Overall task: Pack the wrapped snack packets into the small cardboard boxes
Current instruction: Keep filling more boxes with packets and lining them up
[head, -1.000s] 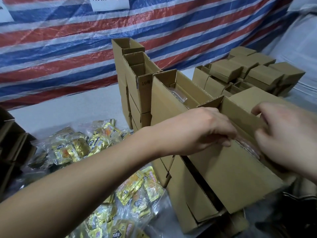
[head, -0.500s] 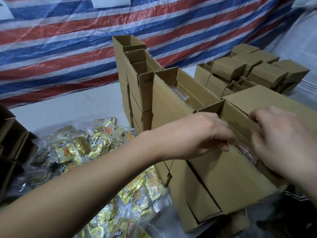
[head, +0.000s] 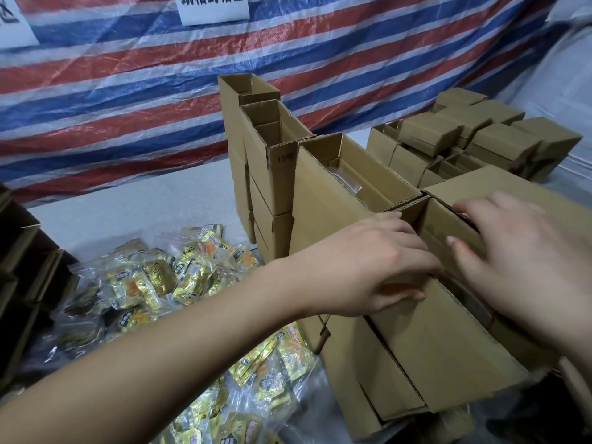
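Note:
The nearest open cardboard box (head: pixel 432 341) lies in front of me at the right. My left hand (head: pixel 368 267) reaches across to its left end, fingers inside over the front wall and thumb on the outside. My right hand (head: pixel 519 251) grips the box's rear flap (head: pixel 445 225), fingertips curled over its top edge and thumb against its face. A bit of clear wrapper (head: pixel 464 286) shows inside between the hands. Gold wrapped snack packets (head: pixel 153 283) lie heaped in clear bags at the left, with more packets (head: pixel 272 363) under my left forearm.
Three open boxes (head: pixel 336 187) stand in a row behind the near one, the closest holding a clear packet. Closed small boxes (head: pixel 480 139) are stacked at the back right. Dark boxes (head: pixel 19 267) sit at the left edge. A striped tarp (head: pixel 128 91) hangs behind the table.
My right hand has moved up and left, from pressing the clear packet down to gripping the rear flap. My left hand has slid slightly further right into the box.

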`<control>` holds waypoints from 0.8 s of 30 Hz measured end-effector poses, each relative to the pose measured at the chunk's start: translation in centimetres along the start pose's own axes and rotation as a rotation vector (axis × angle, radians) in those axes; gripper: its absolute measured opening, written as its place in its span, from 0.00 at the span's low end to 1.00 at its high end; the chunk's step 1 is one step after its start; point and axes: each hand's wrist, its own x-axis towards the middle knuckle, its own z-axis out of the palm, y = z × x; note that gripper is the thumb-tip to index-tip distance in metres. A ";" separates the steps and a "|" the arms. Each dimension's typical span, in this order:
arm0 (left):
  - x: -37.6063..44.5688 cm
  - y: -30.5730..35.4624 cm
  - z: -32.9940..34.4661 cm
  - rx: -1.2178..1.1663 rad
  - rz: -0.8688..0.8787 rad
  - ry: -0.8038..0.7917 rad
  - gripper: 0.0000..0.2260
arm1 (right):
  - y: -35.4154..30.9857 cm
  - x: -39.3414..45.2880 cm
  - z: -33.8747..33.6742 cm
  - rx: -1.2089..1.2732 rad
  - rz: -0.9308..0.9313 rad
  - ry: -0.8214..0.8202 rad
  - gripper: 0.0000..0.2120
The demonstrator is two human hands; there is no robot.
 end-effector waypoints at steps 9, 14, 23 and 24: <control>-1.6 -0.8 -1.0 -0.035 -0.029 0.139 0.14 | -1.6 1.0 -0.5 -0.005 0.015 -0.004 0.18; -3.2 -1.1 -1.8 -0.045 -0.076 0.211 0.14 | -3.4 1.1 -1.3 -0.025 -0.036 0.033 0.14; -12.2 -2.6 -4.1 -0.191 -0.403 0.358 0.11 | -11.4 0.2 -4.1 0.222 -0.198 0.055 0.20; -13.8 -2.8 -3.9 -0.210 -0.461 0.367 0.11 | -13.1 -0.1 -4.1 0.238 -0.228 0.053 0.18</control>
